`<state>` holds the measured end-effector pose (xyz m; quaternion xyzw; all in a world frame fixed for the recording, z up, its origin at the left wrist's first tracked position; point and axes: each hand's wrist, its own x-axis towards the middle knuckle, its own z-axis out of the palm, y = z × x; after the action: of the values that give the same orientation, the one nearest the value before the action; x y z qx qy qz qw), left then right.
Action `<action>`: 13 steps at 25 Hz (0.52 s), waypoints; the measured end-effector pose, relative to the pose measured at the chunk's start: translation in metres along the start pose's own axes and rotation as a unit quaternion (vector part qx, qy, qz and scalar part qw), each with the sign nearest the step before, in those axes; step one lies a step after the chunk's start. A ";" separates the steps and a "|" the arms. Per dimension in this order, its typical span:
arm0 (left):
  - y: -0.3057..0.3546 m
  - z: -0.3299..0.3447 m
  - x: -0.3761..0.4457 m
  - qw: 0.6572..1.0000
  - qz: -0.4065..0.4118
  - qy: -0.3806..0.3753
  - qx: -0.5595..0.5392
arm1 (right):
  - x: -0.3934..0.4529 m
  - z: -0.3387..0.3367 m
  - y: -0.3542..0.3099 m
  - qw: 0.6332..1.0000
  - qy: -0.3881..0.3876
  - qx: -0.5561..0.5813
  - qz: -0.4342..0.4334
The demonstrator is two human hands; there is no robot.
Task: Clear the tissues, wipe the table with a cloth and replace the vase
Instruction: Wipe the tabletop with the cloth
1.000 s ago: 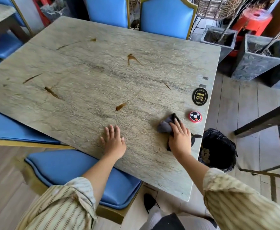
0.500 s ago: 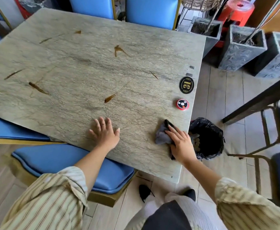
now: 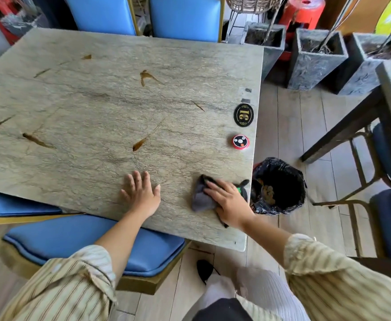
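A grey stone-patterned table (image 3: 101, 107) fills the view. My right hand (image 3: 230, 201) presses flat on a dark grey cloth (image 3: 201, 199) near the table's near right corner, fingers spread over it. My left hand (image 3: 141, 193) rests flat on the tabletop to the left of the cloth, fingers straight. No tissues and no vase are in view.
A black oval number plate (image 3: 243, 114) and a red call button (image 3: 241, 141) sit by the right edge. A bin with a black liner (image 3: 279, 185) stands on the floor beside the corner. Blue chairs (image 3: 185, 17) surround the table; grey planters (image 3: 314, 56) stand at the back right.
My right hand has slid the cloth towards me along the right edge, away from the call button. My left hand stays flat on the table.
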<state>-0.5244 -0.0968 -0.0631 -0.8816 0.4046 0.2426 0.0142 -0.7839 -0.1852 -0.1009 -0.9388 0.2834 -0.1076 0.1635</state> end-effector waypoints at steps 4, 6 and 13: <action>-0.001 0.001 0.002 1.000 0.001 0.005 -0.013 | -0.009 -0.015 0.035 1.000 0.009 0.008 -0.011; -0.003 0.001 0.003 1.000 0.001 0.007 -0.017 | 0.008 -0.020 0.044 0.992 0.057 0.017 0.116; -0.003 -0.005 0.001 0.999 0.004 -0.003 -0.035 | 0.012 0.002 -0.027 0.983 0.057 0.020 0.173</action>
<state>-0.5198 -0.0966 -0.0599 -0.8791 0.3996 0.2594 -0.0166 -0.7599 -0.1706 -0.0917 -0.8645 0.4484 -0.1363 0.1819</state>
